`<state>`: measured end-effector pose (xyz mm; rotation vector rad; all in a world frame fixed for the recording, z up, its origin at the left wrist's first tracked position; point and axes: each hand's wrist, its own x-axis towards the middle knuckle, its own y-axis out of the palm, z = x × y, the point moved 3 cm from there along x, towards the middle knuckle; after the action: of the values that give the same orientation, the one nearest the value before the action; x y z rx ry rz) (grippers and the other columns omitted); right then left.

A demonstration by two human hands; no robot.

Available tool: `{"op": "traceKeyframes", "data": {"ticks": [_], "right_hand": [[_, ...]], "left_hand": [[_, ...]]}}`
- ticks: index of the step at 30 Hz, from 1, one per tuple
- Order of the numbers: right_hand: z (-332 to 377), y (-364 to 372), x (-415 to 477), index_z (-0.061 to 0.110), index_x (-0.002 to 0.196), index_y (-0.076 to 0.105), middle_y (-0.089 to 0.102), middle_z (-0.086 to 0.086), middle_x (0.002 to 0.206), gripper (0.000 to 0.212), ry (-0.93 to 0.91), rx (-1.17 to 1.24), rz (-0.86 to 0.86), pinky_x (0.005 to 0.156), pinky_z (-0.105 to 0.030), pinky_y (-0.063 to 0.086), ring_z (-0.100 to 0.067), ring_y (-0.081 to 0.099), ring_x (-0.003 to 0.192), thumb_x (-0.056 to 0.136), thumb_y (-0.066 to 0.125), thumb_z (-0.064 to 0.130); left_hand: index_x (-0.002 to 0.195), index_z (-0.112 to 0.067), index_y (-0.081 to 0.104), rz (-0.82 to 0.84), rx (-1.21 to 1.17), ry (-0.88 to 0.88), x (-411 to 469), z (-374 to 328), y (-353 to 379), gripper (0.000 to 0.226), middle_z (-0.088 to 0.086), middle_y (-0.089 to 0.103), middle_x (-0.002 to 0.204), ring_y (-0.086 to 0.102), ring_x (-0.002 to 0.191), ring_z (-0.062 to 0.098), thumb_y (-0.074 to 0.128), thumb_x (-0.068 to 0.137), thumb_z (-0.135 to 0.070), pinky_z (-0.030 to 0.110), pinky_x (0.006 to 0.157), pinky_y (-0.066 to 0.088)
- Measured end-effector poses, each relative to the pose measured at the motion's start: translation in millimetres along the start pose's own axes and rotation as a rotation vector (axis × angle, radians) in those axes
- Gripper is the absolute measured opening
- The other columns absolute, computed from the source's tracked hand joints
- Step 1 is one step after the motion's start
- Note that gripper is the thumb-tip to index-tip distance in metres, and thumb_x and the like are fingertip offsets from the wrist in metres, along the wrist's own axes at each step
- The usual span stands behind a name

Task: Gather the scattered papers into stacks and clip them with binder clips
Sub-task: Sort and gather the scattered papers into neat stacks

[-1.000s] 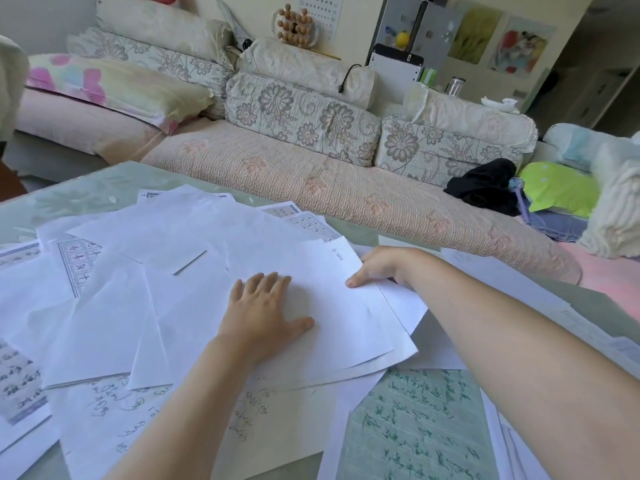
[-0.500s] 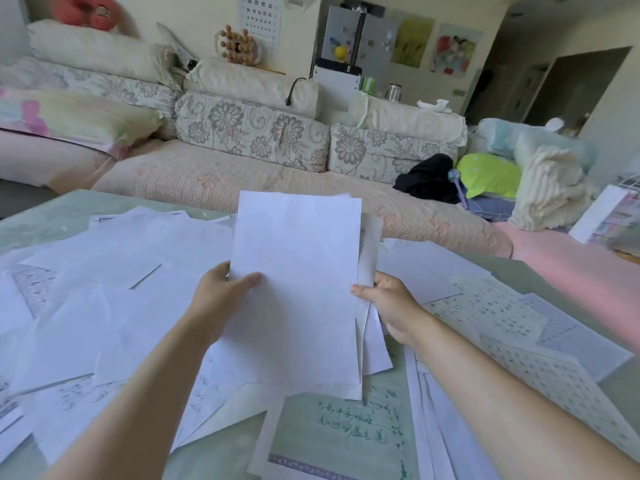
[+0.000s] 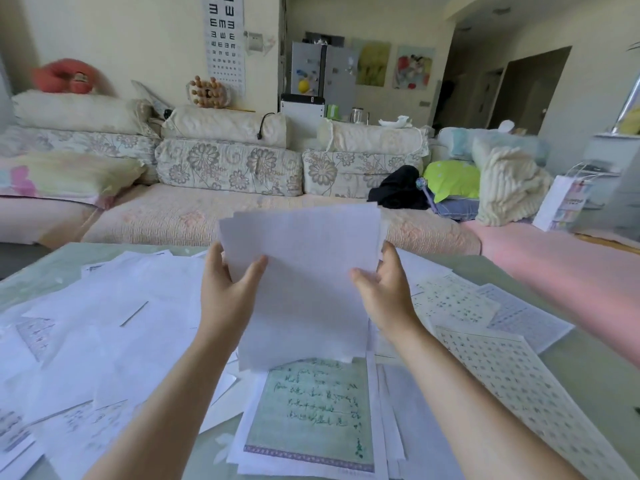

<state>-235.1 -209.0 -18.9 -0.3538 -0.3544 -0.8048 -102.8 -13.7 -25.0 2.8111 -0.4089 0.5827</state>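
Along the back, a long floral sofa heaped with cushions and pillows. In front of it, a pale green table, mostly covered by scattered papers: blank white ones overlapping on the left, printed sheets with rows of small marks fanned out on the right. Near the front edge, in the middle, a green lined sheet with handwriting, lying flat on a few white ones.

Above that, lifted off the table and held upright between both hands, a stack of white papers. Top edges uneven and slightly fanned. Lower edge just over the top of the green lined sheet; touching it or not, cannot tell.

Both forearms bare, reaching forward from the bottom of the view and angling inward toward the stack.

On the stack's left edge, the left hand, gripping: left thumb pressed across the front face and pointing up and to the right, fingers wrapped behind and mostly out of sight.

On the right edge, the right hand, clasping the sheets with the palm turned inward: right thumb laid on the front face and pointing left, fingers curled round the back.

Wrists roughly level, both hands at about the same height, along the middle of the stack's sides.
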Motion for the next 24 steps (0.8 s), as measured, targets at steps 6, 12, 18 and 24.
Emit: {"op": "traceKeyframes", "data": {"ticks": [6, 12, 18, 24], "right_hand": [[-19.0, -4.7, -11.1, 0.024, 0.129, 0.045, 0.061, 0.018, 0.114, 0.045, 0.145, -0.113, 0.095, 0.078, -0.01, 0.04, -0.003, 0.061, 0.109, 0.09, 0.062, 0.007], [-6.0, -22.0, -7.1, 0.024, 0.099, 0.057, 0.069, 0.004, 0.092, 0.022, 0.206, -0.126, -0.02, 0.064, -0.025, 0.051, -0.014, 0.066, 0.077, 0.085, 0.065, 0.009], [-71.0, -13.8, -42.2, 0.017, 0.068, 0.052, 0.054, 0.0, 0.069, 0.013, 0.594, -0.389, 0.208, 0.059, -0.028, 0.036, -0.022, 0.05, 0.064, 0.072, 0.065, 0.017], [-127.8, 4.7, -41.7, 0.014, 0.112, 0.06, 0.063, -0.011, 0.114, 0.05, 0.871, -0.315, 0.199, 0.085, -0.036, 0.053, -0.03, 0.062, 0.102, 0.062, 0.069, 0.02]], "left_hand": [[0.118, -0.03, 0.047, 0.106, 0.253, -0.011, -16.8, 4.3, 14.9, 0.038, -0.015, 0.063, 0.108, 0.062, 0.103, 0.009, 0.068, 0.088, -0.019, 0.036, 0.089, 0.05], [0.108, -0.021, 0.053, 0.144, 0.365, -0.049, -4.1, -4.8, 17.9, 0.02, -0.002, 0.067, 0.096, 0.066, 0.087, 0.021, 0.057, 0.09, -0.012, 0.042, 0.075, 0.055], [0.106, -0.009, 0.059, 0.255, 0.602, -0.397, -25.8, 53.3, 10.6, 0.025, 0.007, 0.066, 0.094, 0.061, 0.072, 0.018, 0.056, 0.083, -0.002, 0.027, 0.056, 0.048], [0.125, -0.012, 0.05, 0.468, 1.142, -0.502, -36.1, 96.7, 0.4, 0.042, 0.013, 0.054, 0.119, 0.052, 0.112, 0.032, 0.051, 0.083, -0.012, 0.033, 0.089, 0.046]]}}
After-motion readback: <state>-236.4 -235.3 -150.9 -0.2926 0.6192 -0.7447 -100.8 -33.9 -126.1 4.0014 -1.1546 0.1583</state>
